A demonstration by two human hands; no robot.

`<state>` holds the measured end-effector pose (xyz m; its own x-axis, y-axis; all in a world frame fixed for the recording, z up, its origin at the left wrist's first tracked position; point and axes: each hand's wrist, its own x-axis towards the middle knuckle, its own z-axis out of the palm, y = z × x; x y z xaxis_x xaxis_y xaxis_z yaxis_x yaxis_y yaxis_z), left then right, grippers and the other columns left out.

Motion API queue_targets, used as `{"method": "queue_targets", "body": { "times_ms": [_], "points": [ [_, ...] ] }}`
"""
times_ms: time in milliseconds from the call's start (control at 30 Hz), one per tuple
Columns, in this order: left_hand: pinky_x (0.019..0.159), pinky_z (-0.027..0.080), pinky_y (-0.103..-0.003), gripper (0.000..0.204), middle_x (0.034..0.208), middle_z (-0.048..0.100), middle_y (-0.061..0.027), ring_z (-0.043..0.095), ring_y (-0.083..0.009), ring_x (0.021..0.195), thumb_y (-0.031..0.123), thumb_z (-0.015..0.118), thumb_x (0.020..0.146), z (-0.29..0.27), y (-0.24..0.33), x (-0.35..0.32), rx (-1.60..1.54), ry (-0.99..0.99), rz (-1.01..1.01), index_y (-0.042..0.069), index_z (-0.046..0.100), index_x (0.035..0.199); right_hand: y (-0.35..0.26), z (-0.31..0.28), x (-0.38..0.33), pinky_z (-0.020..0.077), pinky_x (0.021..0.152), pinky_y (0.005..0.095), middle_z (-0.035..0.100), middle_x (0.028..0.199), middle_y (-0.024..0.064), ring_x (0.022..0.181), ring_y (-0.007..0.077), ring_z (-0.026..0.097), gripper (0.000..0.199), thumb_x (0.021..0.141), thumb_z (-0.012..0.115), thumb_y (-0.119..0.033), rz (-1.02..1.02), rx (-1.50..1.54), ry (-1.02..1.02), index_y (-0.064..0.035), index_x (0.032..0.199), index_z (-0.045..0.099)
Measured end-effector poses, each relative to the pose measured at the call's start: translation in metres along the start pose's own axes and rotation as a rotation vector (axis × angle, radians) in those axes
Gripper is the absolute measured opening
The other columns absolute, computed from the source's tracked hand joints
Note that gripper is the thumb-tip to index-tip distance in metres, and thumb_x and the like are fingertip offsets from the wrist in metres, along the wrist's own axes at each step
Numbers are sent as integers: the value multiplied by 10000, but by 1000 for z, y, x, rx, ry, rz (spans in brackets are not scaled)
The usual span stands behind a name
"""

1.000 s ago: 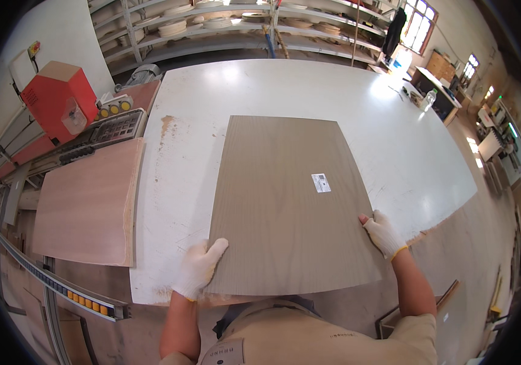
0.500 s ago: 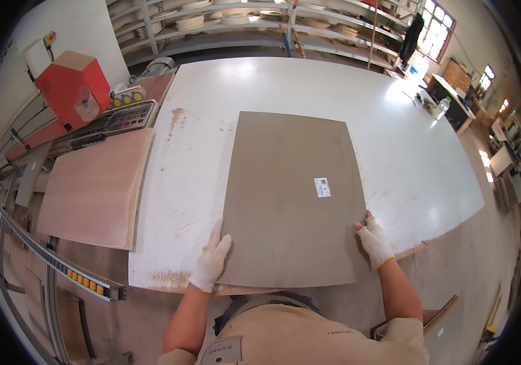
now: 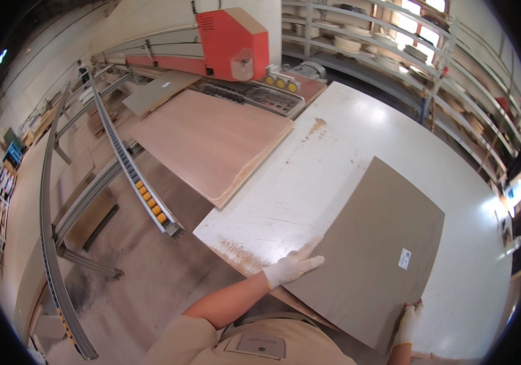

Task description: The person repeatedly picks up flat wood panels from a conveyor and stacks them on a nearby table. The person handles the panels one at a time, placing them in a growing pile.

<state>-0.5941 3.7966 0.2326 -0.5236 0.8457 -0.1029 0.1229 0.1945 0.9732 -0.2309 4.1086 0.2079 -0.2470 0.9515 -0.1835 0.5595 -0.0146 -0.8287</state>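
Observation:
A grey-brown flat panel (image 3: pixel 370 237) with a small white label (image 3: pixel 404 258) lies on the white tabletop (image 3: pixel 272 219), its near edge close to the table's front edge. My left hand (image 3: pixel 294 267), in a white glove with bare-looking fingertips hard to make out, grips the panel's left edge, thumb over the top face and fingers along the side. At the opposite edge my right hand (image 3: pixel 409 322), also in a white glove, holds the panel near its near right corner. The undersides of my right fingers are hidden.
Left of the table lies a pinkish wooden board (image 3: pixel 212 143), beside a red machine (image 3: pixel 233 45) with yellow round parts. A roller rail (image 3: pixel 130 161) with yellow rollers runs along the left. Shelves (image 3: pixel 358 45) of round pieces stand at the back.
My view has swung to the left, so the panel and both hands now appear further right and the machine and rails show more. Both hands stay at the panel's side edges.

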Motion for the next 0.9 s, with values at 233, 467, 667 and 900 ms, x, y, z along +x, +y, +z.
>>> {"method": "queue_targets", "body": {
  "times_ms": [233,467,667,900],
  "points": [
    [1287,235,-378,790,1696,336,-261,303,-350,1588,362,613,1053,4,-22,2,-90,44,120,2,269,1666,-16,9,-12,500,974,319,632,1272,118,1097,193,608,625,981,493,-58,-63,73,51,11,1594,394],
    [1298,199,-356,777,1715,315,-224,270,-289,1602,311,600,1062,2,-16,7,-11,-41,51,-5,244,1677,-38,-4,-29,507,1015,351,608,1358,131,1149,234,607,726,954,497,-50,76,424,-218,-65,1658,322],
    [1272,258,-356,789,1700,345,-238,334,-313,1575,313,619,1043,-4,-9,4,-89,-54,8,0,263,1673,-48,-7,-34,520,999,364,606,1379,125,1145,228,610,749,962,530,-66,157,375,-126,-130,1678,315],
    [1260,291,-367,824,1688,357,-266,364,-359,1563,402,630,1034,-4,16,22,26,-34,-100,-22,290,1653,-64,-1,-44,485,1062,384,576,1501,176,1263,274,610,730,971,629,-149,101,-110,-22,-82,1649,365]
  ]
}}
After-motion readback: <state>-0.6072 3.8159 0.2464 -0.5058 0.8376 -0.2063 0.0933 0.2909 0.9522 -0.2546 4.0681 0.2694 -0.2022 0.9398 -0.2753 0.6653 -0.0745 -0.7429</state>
